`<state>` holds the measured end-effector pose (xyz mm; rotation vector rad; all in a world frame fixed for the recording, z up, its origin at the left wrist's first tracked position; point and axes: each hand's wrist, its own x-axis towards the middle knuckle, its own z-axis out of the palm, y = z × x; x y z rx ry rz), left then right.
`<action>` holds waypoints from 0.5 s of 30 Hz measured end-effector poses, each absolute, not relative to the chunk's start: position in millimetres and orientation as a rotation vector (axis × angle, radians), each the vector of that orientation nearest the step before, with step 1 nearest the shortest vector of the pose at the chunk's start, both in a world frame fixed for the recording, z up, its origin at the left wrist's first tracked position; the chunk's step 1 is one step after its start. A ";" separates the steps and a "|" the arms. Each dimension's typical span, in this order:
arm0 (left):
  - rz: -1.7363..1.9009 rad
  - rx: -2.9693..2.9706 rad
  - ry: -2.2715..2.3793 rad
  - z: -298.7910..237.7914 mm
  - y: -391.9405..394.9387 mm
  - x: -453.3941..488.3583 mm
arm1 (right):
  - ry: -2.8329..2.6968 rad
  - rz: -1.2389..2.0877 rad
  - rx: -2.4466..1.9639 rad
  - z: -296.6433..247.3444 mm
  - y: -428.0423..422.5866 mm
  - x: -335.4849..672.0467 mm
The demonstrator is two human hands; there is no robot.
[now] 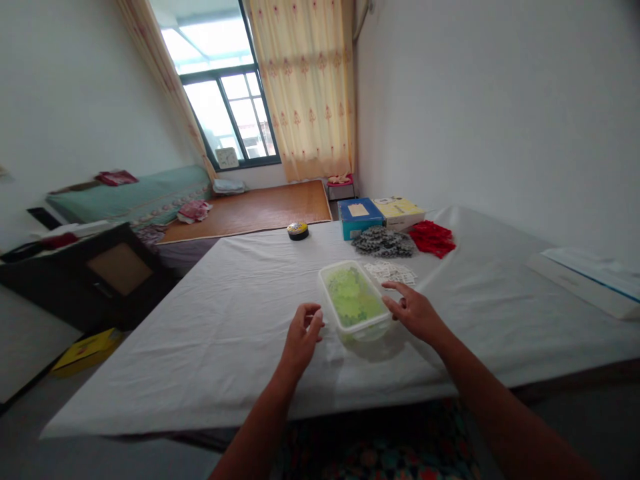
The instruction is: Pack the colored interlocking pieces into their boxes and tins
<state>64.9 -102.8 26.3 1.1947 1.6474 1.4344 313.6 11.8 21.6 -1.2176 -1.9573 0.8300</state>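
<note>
A clear plastic container with a whitish rim stands on the white cloth before me. Bright green contents show hazily inside; I cannot tell their kind. Just left of the box is my left hand, fingers loosely bent, thumb apart, holding nothing. My right hand is at the box's right edge, its index finger stretched out and thumb by the rim. Whether its fingertips touch the box is unclear. White lattice-like pieces lie just behind the right hand.
Behind are a grey heap of small pieces, a red heap, a blue box and a yellow box. A round black-and-yellow tin stands near the far edge. A long white box lies at right.
</note>
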 end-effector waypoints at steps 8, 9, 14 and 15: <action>1.439 1.032 1.583 10.9 -90.5 76.9 | -2.089 0.912 -1.298 15.2 -10.0 308.1; 1.440 0.978 1.566 12.4 -90.4 79.3 | -2.099 0.906 -1.301 15.3 -11.6 305.4; 1.411 0.852 1.511 24.5 -93.2 86.7 | -2.004 0.912 -1.301 13.8 -14.4 296.0; 1.418 0.849 1.520 25.8 -94.4 87.3 | -1.971 0.941 -1.267 13.7 -15.6 295.0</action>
